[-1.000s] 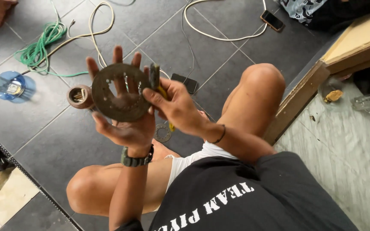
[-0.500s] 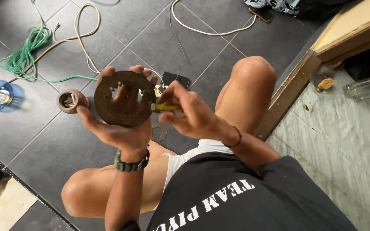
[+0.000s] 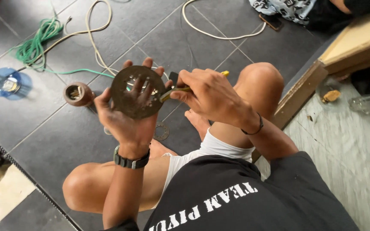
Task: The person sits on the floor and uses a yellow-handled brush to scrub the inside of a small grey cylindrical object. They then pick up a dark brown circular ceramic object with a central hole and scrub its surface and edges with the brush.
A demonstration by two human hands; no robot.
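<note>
Our left hand (image 3: 127, 122) cups the rusty slotted disc (image 3: 137, 91) w/ fingers spread behind, right hand (image 3: 208, 96) pinches the yellow-handled tool (image 3: 180, 89) at its rim; disc looks stiff, heavy-ish, so best held by edges.

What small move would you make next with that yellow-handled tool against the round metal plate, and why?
Probably a slight turn or squeeze of the yellow-handled tool, while keeping the plate steady. The right hand has its tip right at the edge of the rusty perforated disc, which the left hand holds up with spread fingers behind it. What the tip grips is too small to tell.
</note>
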